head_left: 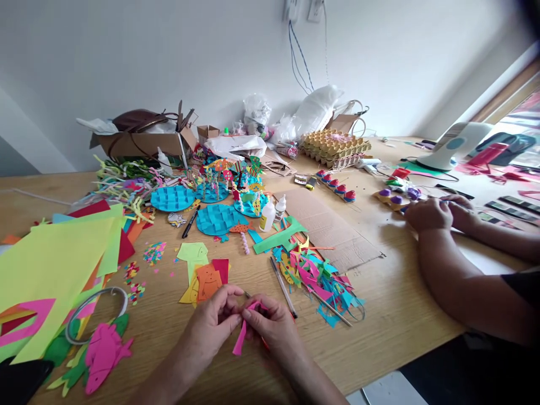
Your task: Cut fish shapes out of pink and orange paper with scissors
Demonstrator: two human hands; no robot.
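A narrow pink strip is held over the worktop, close to the middle of its near edge. It is pinched between the thumb and fingers of the right hand, with one end left hanging toward that edge. The fingers of the left hand are curled in, thumb beside the strip; whether the strip is gripped by them too cannot be told. Just beyond the left hand, toward the far edge, an orange cutout is laid over yellow and red pieces. On the right-hand side, a pen is laid beside a heap of coloured scraps. By the near left corner, a pink fish cutout is seen on green ones, near a grey ring. Toward the right edge, a co-worker's hand is held near a purple-topped carton strip.
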